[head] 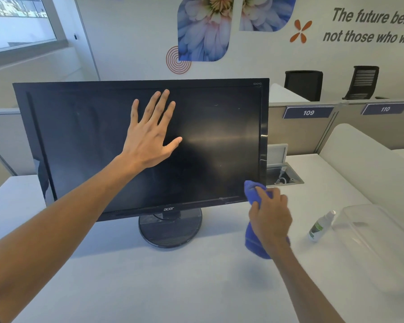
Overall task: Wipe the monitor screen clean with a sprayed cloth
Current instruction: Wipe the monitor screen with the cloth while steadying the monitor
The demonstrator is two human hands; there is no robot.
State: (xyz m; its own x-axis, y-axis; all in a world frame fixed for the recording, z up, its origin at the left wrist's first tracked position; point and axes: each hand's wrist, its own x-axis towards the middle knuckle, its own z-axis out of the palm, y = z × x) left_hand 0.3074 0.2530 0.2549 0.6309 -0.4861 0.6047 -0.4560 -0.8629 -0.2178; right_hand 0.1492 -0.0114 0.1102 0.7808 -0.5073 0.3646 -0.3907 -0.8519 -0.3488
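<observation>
A black monitor [215, 145] with a dark, switched-off screen stands on a round base [170, 231] on the white desk [149, 287]. My left hand [149, 134] is spread flat in front of the upper middle of the screen, fingers apart and holding nothing. My right hand [269, 216] grips a bunched blue cloth [254, 245], whose upper end presses against the screen's lower right corner. The rest of the cloth hangs below my fist. A small spray bottle [320, 227] lies on the desk to the right.
A clear plastic container [378, 248] sits on the desk at the right, next to the bottle. Behind the monitor's right edge is an open cable box [282, 176] in the desk. Grey partitions and two black chairs [303, 85] stand beyond.
</observation>
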